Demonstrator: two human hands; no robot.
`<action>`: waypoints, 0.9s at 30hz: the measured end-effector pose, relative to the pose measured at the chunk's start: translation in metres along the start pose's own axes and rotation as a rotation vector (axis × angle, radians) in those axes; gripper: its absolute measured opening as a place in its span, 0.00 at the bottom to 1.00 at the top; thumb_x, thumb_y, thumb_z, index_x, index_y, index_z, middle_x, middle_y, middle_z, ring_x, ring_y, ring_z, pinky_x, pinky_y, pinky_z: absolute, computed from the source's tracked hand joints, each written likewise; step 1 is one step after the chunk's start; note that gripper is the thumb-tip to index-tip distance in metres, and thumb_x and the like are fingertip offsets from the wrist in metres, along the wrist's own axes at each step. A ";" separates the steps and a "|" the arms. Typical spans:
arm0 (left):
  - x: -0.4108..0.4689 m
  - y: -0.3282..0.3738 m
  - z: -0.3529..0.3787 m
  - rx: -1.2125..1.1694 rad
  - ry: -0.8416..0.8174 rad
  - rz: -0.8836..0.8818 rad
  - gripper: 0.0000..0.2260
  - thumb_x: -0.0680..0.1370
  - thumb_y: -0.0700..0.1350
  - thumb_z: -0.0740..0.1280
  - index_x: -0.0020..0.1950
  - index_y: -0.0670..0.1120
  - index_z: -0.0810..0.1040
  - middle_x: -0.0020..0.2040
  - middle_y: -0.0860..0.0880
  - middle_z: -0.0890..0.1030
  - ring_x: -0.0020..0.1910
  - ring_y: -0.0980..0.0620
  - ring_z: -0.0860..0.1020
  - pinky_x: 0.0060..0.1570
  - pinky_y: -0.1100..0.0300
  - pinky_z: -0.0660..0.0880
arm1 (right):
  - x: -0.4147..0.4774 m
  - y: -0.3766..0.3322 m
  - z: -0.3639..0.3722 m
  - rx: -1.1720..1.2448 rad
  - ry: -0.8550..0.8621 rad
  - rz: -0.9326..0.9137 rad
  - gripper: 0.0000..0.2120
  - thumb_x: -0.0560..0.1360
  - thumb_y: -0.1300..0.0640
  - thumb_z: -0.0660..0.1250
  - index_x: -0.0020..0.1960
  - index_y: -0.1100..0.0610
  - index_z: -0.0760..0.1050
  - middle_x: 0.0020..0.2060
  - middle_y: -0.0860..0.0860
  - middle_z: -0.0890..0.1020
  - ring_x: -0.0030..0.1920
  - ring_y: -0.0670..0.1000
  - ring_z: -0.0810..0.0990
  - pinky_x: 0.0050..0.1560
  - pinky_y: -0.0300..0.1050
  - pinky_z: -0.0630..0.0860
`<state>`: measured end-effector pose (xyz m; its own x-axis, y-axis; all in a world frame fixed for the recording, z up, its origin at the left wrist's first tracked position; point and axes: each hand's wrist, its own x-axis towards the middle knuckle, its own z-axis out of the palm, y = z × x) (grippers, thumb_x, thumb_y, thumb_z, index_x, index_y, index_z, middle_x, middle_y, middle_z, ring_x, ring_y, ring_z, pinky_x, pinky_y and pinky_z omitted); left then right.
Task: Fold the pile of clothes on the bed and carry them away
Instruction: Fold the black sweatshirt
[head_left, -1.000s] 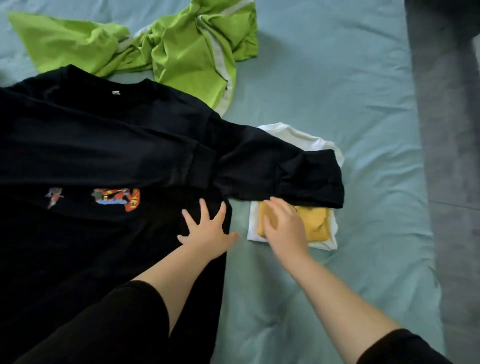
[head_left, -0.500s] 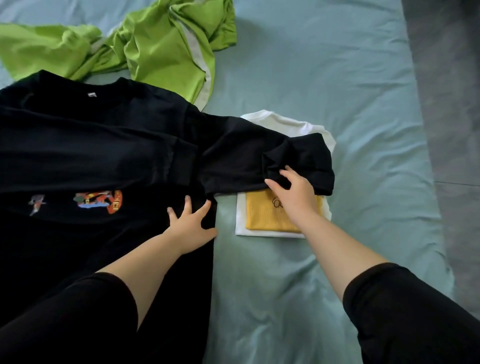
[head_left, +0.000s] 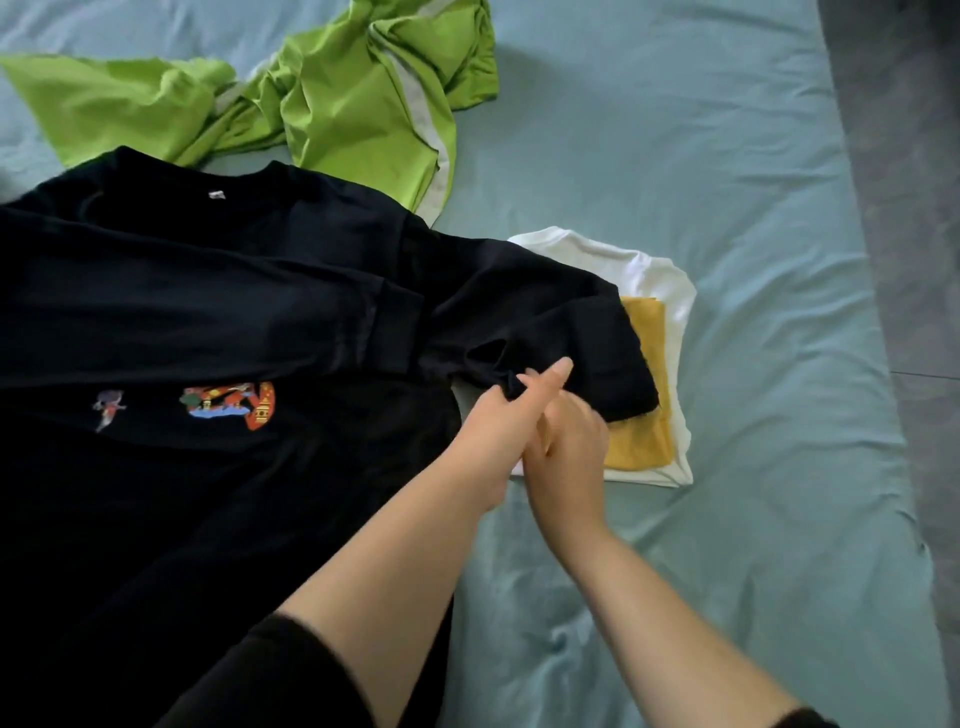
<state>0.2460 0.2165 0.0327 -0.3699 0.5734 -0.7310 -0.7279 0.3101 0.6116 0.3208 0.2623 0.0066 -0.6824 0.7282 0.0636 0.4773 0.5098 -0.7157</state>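
Note:
A black long-sleeved sweatshirt (head_left: 218, 322) with a small colourful print lies spread over the left of the bed. Its right sleeve (head_left: 561, 332) drapes over a folded stack: a yellow garment (head_left: 641, 441) on top of a white one (head_left: 670, 280). My left hand (head_left: 493, 421) pinches a fold of that sleeve near the cuff. My right hand (head_left: 569, 447) sits just behind it at the sleeve's lower edge, over the yellow garment; its fingertips are hidden by the sleeve and my left hand. A crumpled lime-green garment (head_left: 332, 98) lies beyond the sweatshirt.
The bed has a pale teal sheet (head_left: 701, 156), wrinkled, with bare sheet to the right of the stack and in front of it. The bed's right edge (head_left: 878, 364) runs along a grey floor.
My left hand left the sweatshirt's body and moved right to pinch the sleeve. The sleeve end has shifted left, so more of the yellow garment shows. My right hand stays at the sleeve's edge.

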 end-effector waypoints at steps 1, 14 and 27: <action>0.006 0.000 0.000 -0.160 0.059 -0.027 0.24 0.73 0.55 0.73 0.60 0.39 0.77 0.52 0.47 0.83 0.56 0.49 0.81 0.58 0.55 0.77 | -0.009 -0.008 0.002 0.114 -0.027 0.003 0.11 0.79 0.60 0.63 0.57 0.49 0.78 0.51 0.39 0.81 0.54 0.38 0.76 0.54 0.40 0.72; -0.016 0.060 -0.171 -0.334 0.290 0.164 0.19 0.74 0.54 0.72 0.63 0.50 0.78 0.55 0.49 0.84 0.54 0.48 0.83 0.54 0.49 0.78 | 0.002 -0.056 0.066 1.513 -0.262 1.132 0.26 0.68 0.42 0.71 0.61 0.53 0.75 0.57 0.52 0.83 0.60 0.52 0.80 0.56 0.49 0.76; -0.017 0.081 -0.398 -0.140 0.663 0.032 0.08 0.74 0.47 0.73 0.52 0.51 0.81 0.50 0.50 0.85 0.51 0.51 0.82 0.40 0.57 0.78 | 0.034 -0.072 0.142 1.585 0.059 1.151 0.22 0.72 0.47 0.73 0.62 0.55 0.76 0.58 0.53 0.82 0.60 0.53 0.79 0.57 0.50 0.76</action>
<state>-0.0365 -0.0699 -0.0264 -0.6356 -0.0197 -0.7717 -0.7623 0.1738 0.6234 0.1844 0.1852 -0.0385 -0.4287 0.3878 -0.8160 -0.2605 -0.9179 -0.2994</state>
